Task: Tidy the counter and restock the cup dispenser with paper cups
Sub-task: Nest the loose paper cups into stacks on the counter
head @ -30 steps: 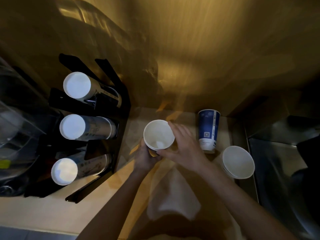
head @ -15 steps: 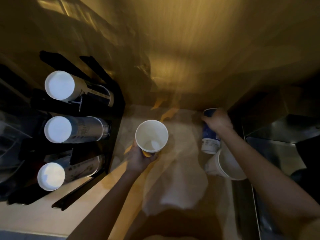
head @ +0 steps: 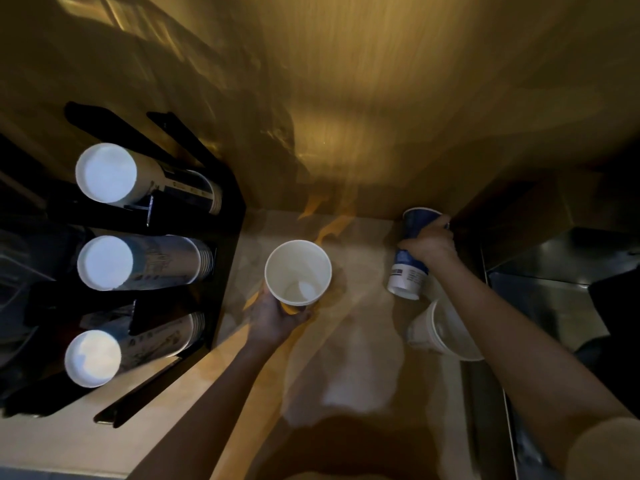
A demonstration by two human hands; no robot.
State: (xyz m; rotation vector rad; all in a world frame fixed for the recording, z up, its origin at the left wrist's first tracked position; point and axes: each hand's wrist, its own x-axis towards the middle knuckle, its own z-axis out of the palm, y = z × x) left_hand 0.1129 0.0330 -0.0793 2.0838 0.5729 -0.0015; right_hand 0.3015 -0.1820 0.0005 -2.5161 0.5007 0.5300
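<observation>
A black cup dispenser [head: 227, 216] stands at the left of the counter with three rows of stacked paper cups [head: 138, 263], their white bottoms facing me. My left hand [head: 277, 318] holds a white paper cup [head: 298, 271] upright from below, mouth up, above the counter's middle. My right hand [head: 431, 244] grips a tall blue paper cup [head: 408, 271] around its middle, tilted, near the back wall on the right. A white paper bowl [head: 440, 332] lies tipped beside my right forearm.
A shiny golden wall [head: 346, 98] rises behind the beige counter [head: 69, 441]. A steel sink or basin [head: 540, 292] sits at the right edge. A pale cloth or light patch [head: 346, 368] lies on the counter between my arms.
My right hand left the white cup, reached right and took hold of the blue cup, which is now tilted. The white bowl tipped over. My left hand keeps the white cup.
</observation>
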